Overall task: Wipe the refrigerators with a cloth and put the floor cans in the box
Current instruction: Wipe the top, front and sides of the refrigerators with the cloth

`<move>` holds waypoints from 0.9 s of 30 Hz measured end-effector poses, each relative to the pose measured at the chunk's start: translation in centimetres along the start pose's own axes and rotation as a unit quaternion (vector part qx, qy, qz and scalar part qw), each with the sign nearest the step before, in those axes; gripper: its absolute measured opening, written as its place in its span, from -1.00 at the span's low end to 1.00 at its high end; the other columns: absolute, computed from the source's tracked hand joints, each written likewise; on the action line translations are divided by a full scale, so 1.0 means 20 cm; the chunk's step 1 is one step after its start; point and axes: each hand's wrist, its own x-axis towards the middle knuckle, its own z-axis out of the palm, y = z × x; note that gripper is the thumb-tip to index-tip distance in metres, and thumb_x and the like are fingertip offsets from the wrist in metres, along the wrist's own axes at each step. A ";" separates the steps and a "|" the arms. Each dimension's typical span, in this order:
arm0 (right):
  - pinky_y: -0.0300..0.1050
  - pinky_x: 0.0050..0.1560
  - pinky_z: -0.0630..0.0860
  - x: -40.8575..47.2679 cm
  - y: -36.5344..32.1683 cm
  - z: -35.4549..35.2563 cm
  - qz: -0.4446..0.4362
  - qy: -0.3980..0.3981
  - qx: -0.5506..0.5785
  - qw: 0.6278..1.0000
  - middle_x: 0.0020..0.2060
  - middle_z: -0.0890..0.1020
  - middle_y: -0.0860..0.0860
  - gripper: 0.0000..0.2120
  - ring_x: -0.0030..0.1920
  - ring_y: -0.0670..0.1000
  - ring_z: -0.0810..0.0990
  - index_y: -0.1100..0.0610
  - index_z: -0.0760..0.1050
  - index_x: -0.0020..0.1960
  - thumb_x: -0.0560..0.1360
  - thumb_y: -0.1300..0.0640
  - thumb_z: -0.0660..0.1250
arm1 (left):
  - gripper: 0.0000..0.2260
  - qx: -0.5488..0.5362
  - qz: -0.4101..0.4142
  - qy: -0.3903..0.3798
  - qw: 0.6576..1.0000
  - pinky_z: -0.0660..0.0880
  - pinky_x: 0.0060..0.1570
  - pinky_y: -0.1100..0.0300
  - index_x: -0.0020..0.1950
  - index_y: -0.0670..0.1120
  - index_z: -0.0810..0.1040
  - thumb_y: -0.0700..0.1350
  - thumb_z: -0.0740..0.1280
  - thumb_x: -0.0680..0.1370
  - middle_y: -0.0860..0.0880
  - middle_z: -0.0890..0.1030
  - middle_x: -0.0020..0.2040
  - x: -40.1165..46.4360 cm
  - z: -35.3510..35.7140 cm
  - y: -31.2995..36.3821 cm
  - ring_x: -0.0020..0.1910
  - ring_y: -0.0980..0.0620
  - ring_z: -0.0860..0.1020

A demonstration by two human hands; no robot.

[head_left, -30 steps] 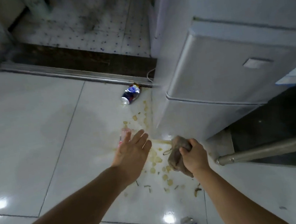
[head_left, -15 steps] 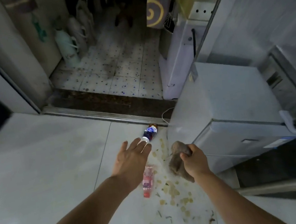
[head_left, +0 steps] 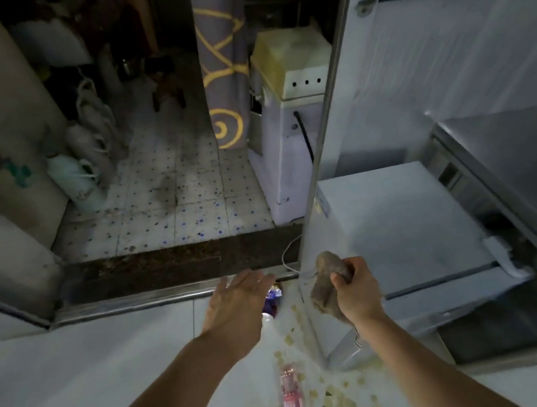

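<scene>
My right hand [head_left: 356, 294] grips a crumpled brown cloth [head_left: 325, 281] close to the left front corner of a small grey refrigerator [head_left: 401, 237]. My left hand [head_left: 236, 305] is spread flat, palm down, above the white floor, and it hides most of a blue can [head_left: 273, 300] lying by the door sill. A pink plastic bottle [head_left: 292, 401] lies on the floor below my hands. A tall silver refrigerator [head_left: 446, 60] rises behind the small one. No box shows.
Yellowish food scraps [head_left: 337, 402] litter the tiles around the bottle. A metal door sill [head_left: 136, 302] leads into a dim room with a dotted tile floor [head_left: 166, 213], jugs [head_left: 76, 180], a white appliance [head_left: 291, 152] and a rolled mat [head_left: 221, 73]. A white cable [head_left: 285, 252] runs by the fridge.
The view has tilted up from the floor toward the doorway and the fridges. My hands have risen with it; the left one now covers the blue can. The cloth stays gripped.
</scene>
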 end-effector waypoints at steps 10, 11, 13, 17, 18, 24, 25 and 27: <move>-0.21 -0.11 0.35 0.37 -0.26 -0.05 0.035 0.094 0.031 0.994 -0.14 0.50 0.02 -0.89 -0.11 0.03 0.46 0.13 0.36 0.00 0.53 0.27 0.26 | -0.41 0.002 0.111 -0.020 0.994 0.12 0.45 0.06 0.51 0.03 0.10 -0.13 0.26 0.54 0.05 0.22 0.50 0.64 -0.22 -0.17 0.49 0.07 0.15; -0.22 -0.13 0.35 0.38 -0.28 -0.04 0.034 0.101 0.033 0.994 -0.15 0.51 0.02 -0.89 -0.13 0.03 0.46 0.11 0.34 -0.02 0.53 0.27 0.25 | -0.43 0.002 0.121 -0.024 0.992 0.12 0.45 0.06 0.50 0.03 0.10 -0.12 0.25 0.54 0.05 0.23 0.50 0.69 -0.23 -0.18 0.48 0.07 0.15; -0.23 -0.18 0.34 0.44 -0.31 0.02 0.040 0.126 0.029 0.991 -0.17 0.52 0.01 -0.90 -0.16 0.02 0.46 0.11 0.35 -0.03 0.53 0.26 0.25 | -0.44 -0.007 0.157 -0.032 0.987 0.12 0.44 0.07 0.50 0.03 0.12 -0.10 0.24 0.53 0.05 0.24 0.49 0.83 -0.25 -0.25 0.47 0.08 0.17; -0.14 -0.27 0.43 0.50 -0.40 0.17 0.080 0.195 0.046 0.976 -0.28 0.54 -0.04 -0.89 -0.25 0.04 0.51 0.08 0.37 -0.07 0.52 0.27 0.23 | -0.43 -0.013 0.237 -0.061 0.970 0.11 0.42 0.08 0.50 0.01 0.11 -0.05 0.25 0.53 0.06 0.22 0.49 1.11 -0.27 -0.39 0.47 0.07 0.16; -0.25 -0.34 0.44 0.51 -0.42 0.21 0.085 0.212 0.050 0.972 -0.30 0.53 -0.04 -0.87 -0.28 0.01 0.51 0.06 0.37 -0.09 0.52 0.29 0.21 | -0.43 -0.022 0.250 -0.073 0.965 0.11 0.43 0.07 0.50 0.01 0.11 -0.05 0.25 0.54 0.05 0.22 0.49 1.15 -0.27 -0.42 0.47 0.07 0.16; 0.09 -0.27 0.59 0.58 -0.50 0.38 0.135 0.281 0.078 0.947 -0.18 0.57 0.10 -0.89 -0.20 0.15 0.58 0.05 0.39 -0.09 0.56 0.22 0.15 | -0.43 -0.049 0.321 -0.095 0.941 0.16 0.41 0.04 0.50 -0.01 0.12 -0.05 0.26 0.55 0.02 0.26 0.47 1.39 -0.28 -0.55 0.45 0.05 0.20; 0.17 -0.20 0.58 0.61 -0.50 0.40 0.142 0.283 0.077 0.945 -0.13 0.57 0.11 -0.91 -0.15 0.16 0.58 0.06 0.39 -0.07 0.57 0.21 0.15 | -0.44 -0.053 0.329 -0.096 0.938 0.16 0.40 0.06 0.50 -0.01 0.11 -0.06 0.25 0.55 0.01 0.27 0.47 1.43 -0.28 -0.56 0.45 0.04 0.20; 0.19 -0.11 0.57 0.66 -0.51 0.41 0.145 0.296 0.065 0.942 -0.07 0.56 0.11 -0.95 -0.09 0.16 0.57 0.08 0.38 -0.02 0.57 0.19 0.17 | -0.46 -0.060 0.342 -0.107 0.932 0.17 0.39 0.09 0.51 -0.03 0.10 -0.07 0.23 0.57 -0.01 0.25 0.48 1.50 -0.28 -0.55 0.45 0.03 0.20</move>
